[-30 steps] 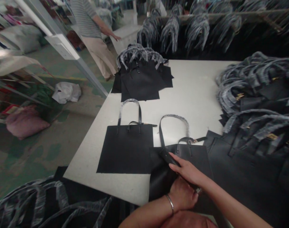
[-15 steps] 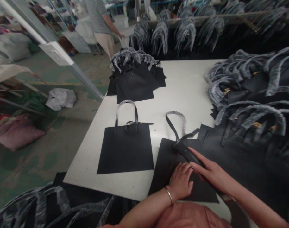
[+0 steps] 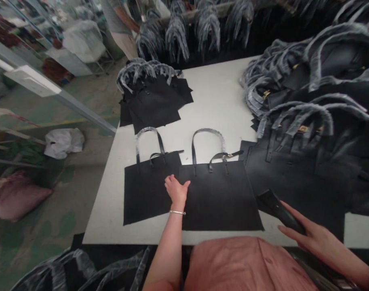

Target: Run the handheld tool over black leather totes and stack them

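Two flat black bag panels, each with one plastic-wrapped handle and a small buckled strap, lie side by side on the white table. The left panel (image 3: 150, 190) is partly under my left hand (image 3: 176, 192), where its right edge meets the right panel (image 3: 217, 198). That hand has its thumb spread away from the fingers and grips nothing that I can see. To the right, my right hand (image 3: 308, 228) is closed around a black handheld tool with a flat, wide end (image 3: 283, 212). The tool's tip hovers beside the right panel's lower right side; its exact kind is unclear.
A stack of black panels (image 3: 155, 103) lies at the table's far left. Many black bag panels with wrapped handles (image 3: 296, 169) are piled along the right. More wrapped handles (image 3: 63, 268) show below the front edge. A metal post (image 3: 81, 109) stands left; a person (image 3: 120, 28) is behind.
My left hand has moved left from the right panel to the left one. The right panel now lies straighter, against the left one. My right hand has drawn the tool right, off the panel.
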The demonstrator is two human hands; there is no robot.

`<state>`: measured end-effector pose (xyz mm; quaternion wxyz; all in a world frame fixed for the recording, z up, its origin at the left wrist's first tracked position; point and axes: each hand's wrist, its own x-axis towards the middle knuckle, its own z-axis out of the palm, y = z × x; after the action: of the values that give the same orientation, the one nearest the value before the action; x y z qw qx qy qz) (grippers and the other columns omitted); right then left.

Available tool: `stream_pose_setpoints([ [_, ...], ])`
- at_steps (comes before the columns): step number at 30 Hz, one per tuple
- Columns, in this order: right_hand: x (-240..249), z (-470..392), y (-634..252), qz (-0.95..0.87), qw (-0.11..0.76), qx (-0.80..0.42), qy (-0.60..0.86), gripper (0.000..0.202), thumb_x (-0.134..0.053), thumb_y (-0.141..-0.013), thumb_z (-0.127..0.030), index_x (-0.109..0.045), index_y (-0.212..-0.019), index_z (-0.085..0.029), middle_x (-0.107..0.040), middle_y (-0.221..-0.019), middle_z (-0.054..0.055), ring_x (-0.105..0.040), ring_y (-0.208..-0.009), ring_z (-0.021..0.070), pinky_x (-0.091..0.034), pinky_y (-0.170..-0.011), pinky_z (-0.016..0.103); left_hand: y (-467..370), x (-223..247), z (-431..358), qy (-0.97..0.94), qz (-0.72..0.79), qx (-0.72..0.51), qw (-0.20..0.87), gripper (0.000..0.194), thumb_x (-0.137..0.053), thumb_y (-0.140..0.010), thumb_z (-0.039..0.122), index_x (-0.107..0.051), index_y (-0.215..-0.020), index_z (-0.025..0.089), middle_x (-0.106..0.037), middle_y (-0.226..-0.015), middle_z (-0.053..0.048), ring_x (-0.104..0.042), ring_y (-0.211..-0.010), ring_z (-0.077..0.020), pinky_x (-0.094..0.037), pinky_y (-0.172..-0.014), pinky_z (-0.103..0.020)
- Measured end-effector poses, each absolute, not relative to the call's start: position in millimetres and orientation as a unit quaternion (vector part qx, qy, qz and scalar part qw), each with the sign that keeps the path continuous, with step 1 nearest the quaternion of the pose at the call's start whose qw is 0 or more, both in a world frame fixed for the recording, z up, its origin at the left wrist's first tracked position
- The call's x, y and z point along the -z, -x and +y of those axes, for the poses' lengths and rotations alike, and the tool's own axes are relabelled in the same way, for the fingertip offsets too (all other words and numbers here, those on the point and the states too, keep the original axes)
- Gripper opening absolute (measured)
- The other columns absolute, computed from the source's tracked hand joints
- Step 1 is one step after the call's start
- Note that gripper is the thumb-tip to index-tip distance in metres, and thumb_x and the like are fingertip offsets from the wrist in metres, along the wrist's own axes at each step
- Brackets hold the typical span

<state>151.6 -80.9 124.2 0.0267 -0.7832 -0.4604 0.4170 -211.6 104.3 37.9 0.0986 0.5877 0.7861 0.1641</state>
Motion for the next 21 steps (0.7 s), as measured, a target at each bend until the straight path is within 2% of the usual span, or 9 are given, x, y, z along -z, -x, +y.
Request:
stream_pose_setpoints([
  [2,-116.9,-93.5,-150.8,-0.447,0.026,-0.416,0.791,0.083,-0.051,-0.079,-0.058,-0.028,-0.15,-0.02,-0.072,-0.069,0.003,-0.07,-0.069,0.0325,-0.052,-0.065,0.038,217.5,-34.9,113.3,-0.589,0.788,-0.125,0.126,0.057,-0.085,-0.064,0.035,-0.058,-0.108,0.01,-0.052,-0.114,-0.017,-0.055,-0.105,-0.0328,-0.048,-0.087,-0.042],
  [4,-111.8,-102.5,-148.7,-0.437,0.035,-0.417,0.796,0.083,-0.053,-0.079,-0.056,-0.027,-0.15,-0.022,-0.075,-0.09,0.005,-0.07,-0.087,0.034,-0.053,-0.073,0.038,216.4,-31.3,118.7,-0.609,0.77,-0.114,0.149,0.043,-0.083,-0.066,0.035,-0.062,-0.095,0.012,-0.056,-0.107,-0.015,-0.057,-0.101,-0.0321,-0.048,-0.084,-0.04],
  [7,-107.0,-111.5,-146.7,-0.429,0.056,-0.42,0.798,0.081,-0.057,-0.079,-0.053,-0.028,-0.15,-0.025,-0.071,-0.111,0.006,-0.065,-0.106,0.0333,-0.052,-0.084,0.038,206.8,-32.2,120.6,-0.638,0.74,-0.124,0.175,0.027,-0.075,-0.075,0.03,-0.062,-0.091,0.013,-0.062,-0.094,-0.011,-0.06,-0.092,-0.0276,-0.047,-0.082,-0.036],
  [11,-103.4,-121.1,-149.6,-0.414,0.059,-0.416,0.808,0.08,-0.056,-0.081,-0.053,-0.026,-0.15,-0.027,-0.069,-0.117,0.007,-0.063,-0.108,0.0331,-0.05,-0.088,0.04,203.9,-56.9,118.3,-0.654,0.713,-0.177,0.182,0.026,-0.064,-0.083,0.036,-0.06,-0.097,0.015,-0.065,-0.084,-0.005,-0.062,-0.078,-0.0214,-0.046,-0.074,-0.029],
  [16,-104.4,-129.1,-156.7,-0.411,0.08,-0.405,0.813,0.076,-0.053,-0.082,-0.057,-0.032,-0.148,-0.027,-0.065,-0.123,0.006,-0.061,-0.111,0.033,-0.048,-0.091,0.038,261.6,-102.4,128.9,-0.647,0.709,-0.267,0.087,0.033,-0.062,-0.079,0.05,-0.061,-0.088,0.019,-0.062,-0.075,-0.002,-0.057,-0.067,-0.0214,-0.043,-0.066,-0.03],
  [19,-106.3,-130.7,-159.3,-0.402,0.081,-0.404,0.818,0.075,-0.052,-0.082,-0.055,-0.034,-0.147,-0.024,-0.068,-0.116,0.007,-0.063,-0.107,0.0328,-0.049,-0.087,0.037,318.1,-112.2,146.4,-0.607,0.752,-0.256,0.008,0.032,-0.063,-0.075,0.048,-0.061,-0.087,0.019,-0.059,-0.072,-0.002,-0.055,-0.068,-0.024,-0.045,-0.07,-0.035],
  [21,-106.0,-132.0,-160.7,-0.395,0.08,-0.4,0.823,0.074,-0.05,-0.082,-0.054,-0.033,-0.148,-0.023,-0.07,-0.109,0.007,-0.065,-0.102,0.0327,-0.05,-0.083,0.037,341.5,-109.5,158.4,-0.574,0.774,-0.262,-0.04,0.027,-0.062,-0.074,0.041,-0.06,-0.087,0.017,-0.058,-0.076,-0.005,-0.056,-0.076,-0.0276,-0.046,-0.075,-0.04],
])
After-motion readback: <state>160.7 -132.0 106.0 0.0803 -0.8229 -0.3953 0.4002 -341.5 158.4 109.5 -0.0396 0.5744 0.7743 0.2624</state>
